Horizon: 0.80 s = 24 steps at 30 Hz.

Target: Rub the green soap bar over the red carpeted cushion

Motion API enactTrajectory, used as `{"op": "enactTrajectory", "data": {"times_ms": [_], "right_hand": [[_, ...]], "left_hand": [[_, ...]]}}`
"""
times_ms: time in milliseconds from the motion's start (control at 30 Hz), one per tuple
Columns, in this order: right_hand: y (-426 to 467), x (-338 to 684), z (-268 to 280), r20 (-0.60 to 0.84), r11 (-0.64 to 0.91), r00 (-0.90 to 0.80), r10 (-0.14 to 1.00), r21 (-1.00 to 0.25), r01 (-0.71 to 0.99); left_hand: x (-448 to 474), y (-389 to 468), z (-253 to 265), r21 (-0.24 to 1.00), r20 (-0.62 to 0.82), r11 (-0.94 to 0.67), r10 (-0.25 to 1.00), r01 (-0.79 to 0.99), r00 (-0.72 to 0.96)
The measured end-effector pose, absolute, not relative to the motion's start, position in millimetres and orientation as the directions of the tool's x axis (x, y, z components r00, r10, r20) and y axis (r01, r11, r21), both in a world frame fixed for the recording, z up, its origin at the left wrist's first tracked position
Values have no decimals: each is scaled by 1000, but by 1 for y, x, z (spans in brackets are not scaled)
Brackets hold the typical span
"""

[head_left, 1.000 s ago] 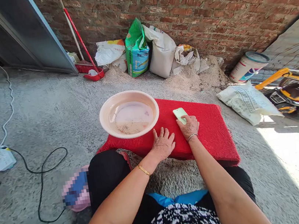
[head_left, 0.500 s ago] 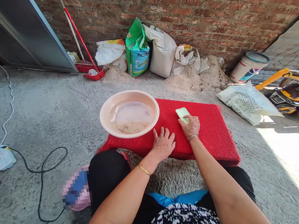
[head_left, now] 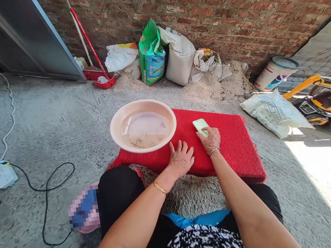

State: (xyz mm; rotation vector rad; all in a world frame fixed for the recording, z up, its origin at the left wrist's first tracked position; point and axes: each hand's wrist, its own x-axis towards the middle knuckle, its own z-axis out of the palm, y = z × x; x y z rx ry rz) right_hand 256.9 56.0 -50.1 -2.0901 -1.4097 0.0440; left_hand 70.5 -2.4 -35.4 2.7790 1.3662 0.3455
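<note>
A red, fuzzy cloth (head_left: 233, 147) covers a low bench in front of me. My right hand (head_left: 210, 141) grips the near end of a pale green scrub brush (head_left: 200, 125), which is pressed on the cloth; its underside is hidden. Flat on the cloth to the left lies my left hand (head_left: 181, 158), fingers spread and holding nothing. Just beyond that hand, a pale pink basin (head_left: 118, 141) of cloudy water rests on the bench's left end, with sandy sediment at its bottom.
Sacks (head_left: 179, 58) and spilled grain stand along the brick wall (head_left: 230, 12), beside a red dustpan (head_left: 107, 82). To the right are a bucket (head_left: 275, 75), a flat sack (head_left: 275, 112) and a yellow toy digger (head_left: 328, 101). A power strip (head_left: 4, 175) with cables lies left.
My right hand and the scrub brush have shifted slightly left across the cloth. My left hand stays in place.
</note>
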Motion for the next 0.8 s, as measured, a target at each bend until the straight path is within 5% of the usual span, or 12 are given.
{"op": "enactTrajectory", "data": {"times_ms": [533,800], "right_hand": [[57,258,-52,305,-239,420,855,-488,840],[56,258,-53,433,-207,446,784,-495,844]], "left_hand": [[71,-2,-37,109,186,-616,783,780,593],[72,-1,-38,96,193,-618,781,781,594]]}}
